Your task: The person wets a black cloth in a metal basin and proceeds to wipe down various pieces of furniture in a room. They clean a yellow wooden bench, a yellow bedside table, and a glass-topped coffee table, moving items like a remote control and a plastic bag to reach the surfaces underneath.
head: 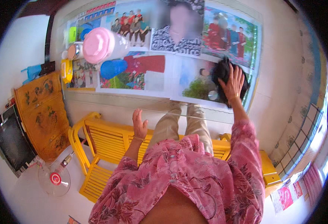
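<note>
My right hand (232,81) lies with its fingers spread on a bunched black cloth (221,73), near the right end of a glass-topped table (116,102). Large printed photographs (228,33) lie flat on this table, some showing groups of people. Raised in front of my body, short of the table's near edge, my left hand (140,124) is empty with its fingers up and its thumb apart. The black cloth partly covers the lower right photograph (192,70).
At the table's left stand a pink-lidded container (98,45), a jar (73,51) and a yellow packet (66,70). A yellow slatted wooden bench (110,134) is behind me. Left of it are a wooden cabinet (43,112) and a fan (54,179).
</note>
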Available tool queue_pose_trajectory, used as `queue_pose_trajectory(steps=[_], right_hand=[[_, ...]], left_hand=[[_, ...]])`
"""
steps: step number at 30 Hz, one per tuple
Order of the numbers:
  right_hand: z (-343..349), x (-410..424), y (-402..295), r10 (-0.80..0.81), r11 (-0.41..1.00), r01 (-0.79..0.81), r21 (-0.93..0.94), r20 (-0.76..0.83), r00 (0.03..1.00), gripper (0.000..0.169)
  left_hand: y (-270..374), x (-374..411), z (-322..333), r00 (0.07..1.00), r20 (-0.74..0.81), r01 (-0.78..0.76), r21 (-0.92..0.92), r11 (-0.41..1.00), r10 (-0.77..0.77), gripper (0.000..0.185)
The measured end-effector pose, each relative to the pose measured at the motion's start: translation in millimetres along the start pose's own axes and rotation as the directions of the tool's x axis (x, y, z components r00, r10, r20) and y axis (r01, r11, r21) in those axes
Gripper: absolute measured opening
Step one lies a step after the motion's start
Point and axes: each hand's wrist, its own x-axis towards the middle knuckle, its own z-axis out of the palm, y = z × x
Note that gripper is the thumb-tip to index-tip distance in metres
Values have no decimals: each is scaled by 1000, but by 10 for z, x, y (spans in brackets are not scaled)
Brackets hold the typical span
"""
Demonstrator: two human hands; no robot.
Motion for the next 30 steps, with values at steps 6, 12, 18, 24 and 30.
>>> queue_pose_trajectory(steps=[6,12,18,24,30], right_hand=[[-256,838,-1675,-322,938,286,194,192,927,74],[310,-397,-2619,-776,627,714,313,166,608,81],[-99,-563,-1400,-606,794,530,297,338,720,61],[250,-137,181,470,862,-488,-140,-143,871,72],[-246,-144,-1769,-305,946,283,161,135,943,60]], left_hand=[[-390,-55,150,719,-26,327,-869,371,-694,64],[-619,290,40,623,165,298,-954,36,-765,31],[-761,271,1,747,46,464,-751,470,-664,15],[-390,394,7,732,130,487,-787,379,-669,22],[-790,180,152,777,139,429,-831,354,-615,28]])
